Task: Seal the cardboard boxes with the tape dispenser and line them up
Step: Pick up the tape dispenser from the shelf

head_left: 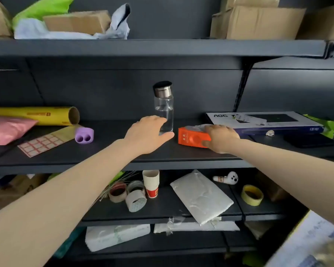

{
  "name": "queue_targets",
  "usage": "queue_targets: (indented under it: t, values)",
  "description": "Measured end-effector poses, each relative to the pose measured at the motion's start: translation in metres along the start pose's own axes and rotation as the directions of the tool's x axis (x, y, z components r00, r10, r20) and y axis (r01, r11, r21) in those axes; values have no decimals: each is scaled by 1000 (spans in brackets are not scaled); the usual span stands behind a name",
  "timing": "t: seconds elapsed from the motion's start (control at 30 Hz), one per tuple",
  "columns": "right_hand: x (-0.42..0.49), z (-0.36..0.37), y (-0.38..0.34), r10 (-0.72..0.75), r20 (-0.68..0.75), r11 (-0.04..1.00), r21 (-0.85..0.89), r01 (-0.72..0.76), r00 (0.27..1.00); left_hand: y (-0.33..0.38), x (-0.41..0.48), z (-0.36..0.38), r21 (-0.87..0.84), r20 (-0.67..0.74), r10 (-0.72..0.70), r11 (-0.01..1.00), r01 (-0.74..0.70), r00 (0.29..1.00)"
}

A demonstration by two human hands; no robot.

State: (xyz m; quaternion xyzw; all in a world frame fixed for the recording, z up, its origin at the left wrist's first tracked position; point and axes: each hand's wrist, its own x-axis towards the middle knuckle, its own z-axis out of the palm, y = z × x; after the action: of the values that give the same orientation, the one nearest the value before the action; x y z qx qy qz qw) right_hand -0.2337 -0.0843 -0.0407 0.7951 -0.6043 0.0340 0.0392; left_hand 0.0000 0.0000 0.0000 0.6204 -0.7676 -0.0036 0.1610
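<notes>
right grip (220, 138) grasping orange tape dispenser (191, 138) on shelf (108, 149); left grip (147, 133) released by bottle (164, 108). best lift it straight, avoiding bottle.

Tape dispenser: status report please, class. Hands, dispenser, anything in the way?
Left hand open beside water bottle. Right hand grips orange tape dispenser on middle shelf. Bottle stands close left of dispenser.

We log tape dispenser (193, 138): orange, lying flat on middle shelf (104, 151) | cardboard boxes (258, 22): brown, on top shelf (162, 47)
</notes>
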Motion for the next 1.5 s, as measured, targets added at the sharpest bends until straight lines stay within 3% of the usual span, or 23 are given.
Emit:
queue_targets:
  t: [0.27,0.47,0.7,1.1,1.5]
  values:
    - [31,17,-5,80,52,997,18,-81,995,-20,35,14,-14,47,43,999,-42,998]
    - [32,27,-12,115,-75,992,58,-111,990,-21,41,28,-57,27,76,996,-75,997]
    - [-13,12,2,127,-246,989,-39,-141,961,-7,46,40,-74,52,153,986,-149,987]
    - [-148,-43,71,259,-345,956,-44,-292,902,101,19,25,-70,62,298,953,-294,953]
    - [-369,-103,152,391,-363,898,-50,-437,846,263,-72,12,-107,35,403,911,-398,914]
